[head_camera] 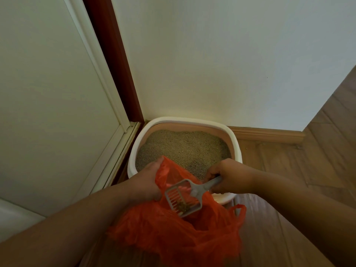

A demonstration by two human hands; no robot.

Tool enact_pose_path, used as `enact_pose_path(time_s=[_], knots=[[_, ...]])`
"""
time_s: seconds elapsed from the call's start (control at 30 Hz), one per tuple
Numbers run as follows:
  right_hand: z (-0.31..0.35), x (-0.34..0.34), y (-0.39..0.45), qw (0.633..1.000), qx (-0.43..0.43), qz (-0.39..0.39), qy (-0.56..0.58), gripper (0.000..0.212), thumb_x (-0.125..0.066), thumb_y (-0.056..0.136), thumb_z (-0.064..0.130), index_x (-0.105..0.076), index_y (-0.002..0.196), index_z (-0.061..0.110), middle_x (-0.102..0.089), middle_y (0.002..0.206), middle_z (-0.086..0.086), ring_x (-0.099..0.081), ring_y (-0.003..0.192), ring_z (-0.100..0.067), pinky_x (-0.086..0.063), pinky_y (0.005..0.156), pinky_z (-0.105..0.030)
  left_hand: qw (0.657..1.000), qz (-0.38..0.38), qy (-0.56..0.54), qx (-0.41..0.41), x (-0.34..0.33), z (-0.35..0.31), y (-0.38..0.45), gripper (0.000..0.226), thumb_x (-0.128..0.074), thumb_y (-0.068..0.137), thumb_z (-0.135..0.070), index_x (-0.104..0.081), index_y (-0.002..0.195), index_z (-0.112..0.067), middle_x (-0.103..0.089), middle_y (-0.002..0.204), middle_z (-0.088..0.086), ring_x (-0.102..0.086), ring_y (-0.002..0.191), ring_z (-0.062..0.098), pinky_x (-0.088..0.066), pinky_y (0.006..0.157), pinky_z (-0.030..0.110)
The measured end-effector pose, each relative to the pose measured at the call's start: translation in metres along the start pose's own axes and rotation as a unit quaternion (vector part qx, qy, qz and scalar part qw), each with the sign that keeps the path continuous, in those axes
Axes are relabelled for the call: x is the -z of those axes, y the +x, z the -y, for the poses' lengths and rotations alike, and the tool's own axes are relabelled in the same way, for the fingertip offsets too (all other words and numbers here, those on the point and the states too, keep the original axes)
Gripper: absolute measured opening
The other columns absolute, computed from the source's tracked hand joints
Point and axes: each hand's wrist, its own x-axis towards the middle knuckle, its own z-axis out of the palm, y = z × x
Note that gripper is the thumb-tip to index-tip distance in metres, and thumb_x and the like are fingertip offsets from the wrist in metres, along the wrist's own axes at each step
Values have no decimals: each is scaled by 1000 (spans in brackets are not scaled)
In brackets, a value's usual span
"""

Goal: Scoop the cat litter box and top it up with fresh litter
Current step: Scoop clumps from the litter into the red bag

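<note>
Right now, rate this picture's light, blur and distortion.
Head view: dim, warm, even light, no glare; wide-angle bending curves the door frame; forearms at the lower edge are soft, while scoop, bag and litter stay fairly sharp.

Litter box (234, 143) near rim behind bag (173, 237); bag bottom perhaps cut off

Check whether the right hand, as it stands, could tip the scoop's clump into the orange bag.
Probably yes. The right hand grips the grey scoop by its handle, the clump sits over the orange bag, and the left hand holds the bag's edge open.
</note>
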Motion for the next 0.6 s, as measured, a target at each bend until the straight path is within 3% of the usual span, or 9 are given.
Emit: enact_pose_path(time_s=[0.23,0.4,0.6], knots=[[5,7,2,1000,-19,0,14,18,-79,86,25,-75,103,22,-75,92,5,-73,78,-11,-62,73,-31,1000,-12,12,-6,2,2,2,124,-72,76,7,5,159,-41,-13,162,-2,-50,108,12,-56,68,21],[9,9,1,999,-37,14,9,17,-78,87,22,-74,104,21,-74,95,3,-74,79,-11,-62,70,-26,1000,-20,12,-10,-1,2,7,122,-73,78,8,4,160,-39,-13,163,-1,-45,103,8,-50,58,14],[12,14,-2,998,-50,1,26,17,-78,87,24,-74,103,19,-75,92,0,-74,79,-14,-60,70,-25,999,-32,18,-19,-1,3,12,121,-76,76,3,-1,160,-40,-16,162,0,-48,114,13,-55,70,19]])
